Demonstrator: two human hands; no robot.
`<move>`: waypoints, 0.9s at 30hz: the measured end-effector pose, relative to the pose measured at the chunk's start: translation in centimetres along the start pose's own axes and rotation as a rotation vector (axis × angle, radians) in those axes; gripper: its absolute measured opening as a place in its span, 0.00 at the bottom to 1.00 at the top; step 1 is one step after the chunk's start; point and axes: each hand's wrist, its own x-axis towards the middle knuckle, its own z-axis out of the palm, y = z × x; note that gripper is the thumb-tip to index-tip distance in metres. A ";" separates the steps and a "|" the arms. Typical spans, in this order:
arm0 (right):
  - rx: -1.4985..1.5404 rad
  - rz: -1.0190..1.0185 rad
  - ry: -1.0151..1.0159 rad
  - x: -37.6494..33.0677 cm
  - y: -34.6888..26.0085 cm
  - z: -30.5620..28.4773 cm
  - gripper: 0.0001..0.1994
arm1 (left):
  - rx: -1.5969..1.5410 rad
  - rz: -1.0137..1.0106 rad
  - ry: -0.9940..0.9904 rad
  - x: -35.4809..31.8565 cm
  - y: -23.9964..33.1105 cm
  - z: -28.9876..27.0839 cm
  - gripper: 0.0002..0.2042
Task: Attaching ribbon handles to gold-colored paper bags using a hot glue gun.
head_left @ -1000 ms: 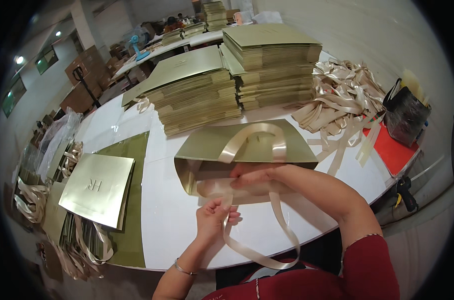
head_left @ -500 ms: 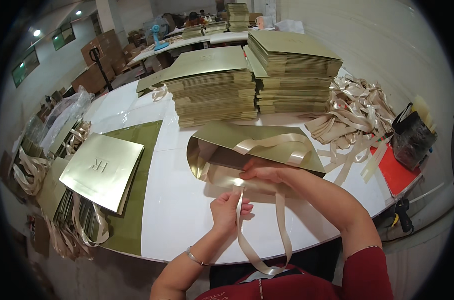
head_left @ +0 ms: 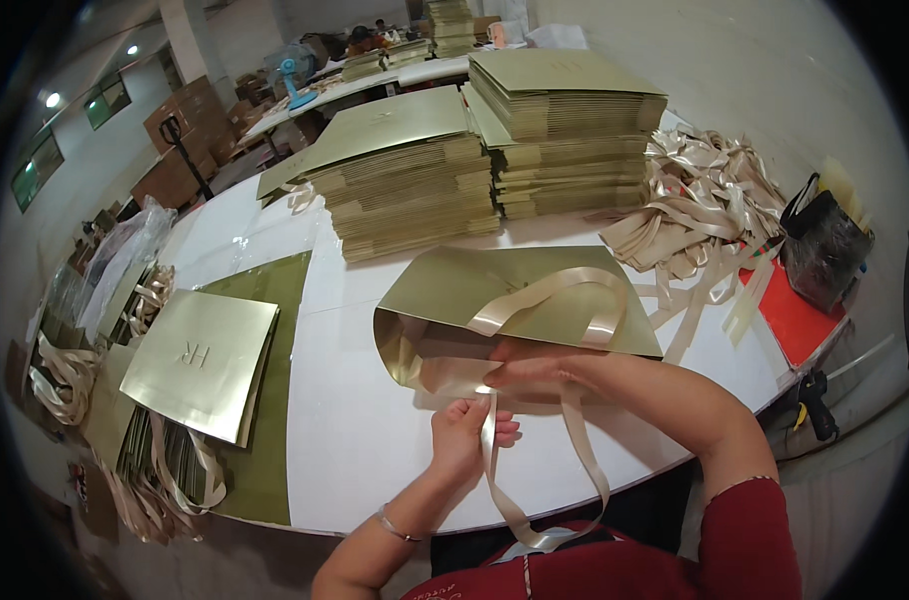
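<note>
A gold paper bag [head_left: 535, 270] lies on its side in front of me, its mouth turned toward me. One beige ribbon handle [head_left: 545, 290] loops over its upper panel. From the near panel [head_left: 445, 378] a second ribbon handle [head_left: 580, 440] hangs down past the table's front edge. My left hand [head_left: 462, 435] pinches this ribbon's left end against the bag's near rim. My right hand [head_left: 530, 368] reaches across the mouth and grips the near panel at the same spot, close to the left fingertips. Its fingers are partly hidden inside the bag.
Tall stacks of flat gold bags [head_left: 405, 180] stand behind. Loose ribbons [head_left: 710, 195] heap at right, by a red sheet [head_left: 795, 310] and a dark container [head_left: 825, 250]. A glue gun [head_left: 817, 405] hangs beyond the right edge. Bags with handles [head_left: 200, 350] pile at left.
The view has shifted and tilted slightly. Both hands keep their hold at the bag's near rim, and the hanging ribbon loop has swung a little to the right.
</note>
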 end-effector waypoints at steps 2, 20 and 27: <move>-0.022 -0.008 -0.074 0.2 0.5 0.4 0.21 | -0.008 -0.065 -0.114 0.1 0.5 -0.9 0.12; -0.133 -0.123 0.089 -0.9 0.1 0.8 0.16 | 0.171 -0.102 -0.100 1.0 1.7 -2.0 0.10; 0.008 -0.154 0.012 -0.6 0.8 1.0 0.17 | 0.079 0.023 -0.081 1.3 -0.2 -2.3 0.09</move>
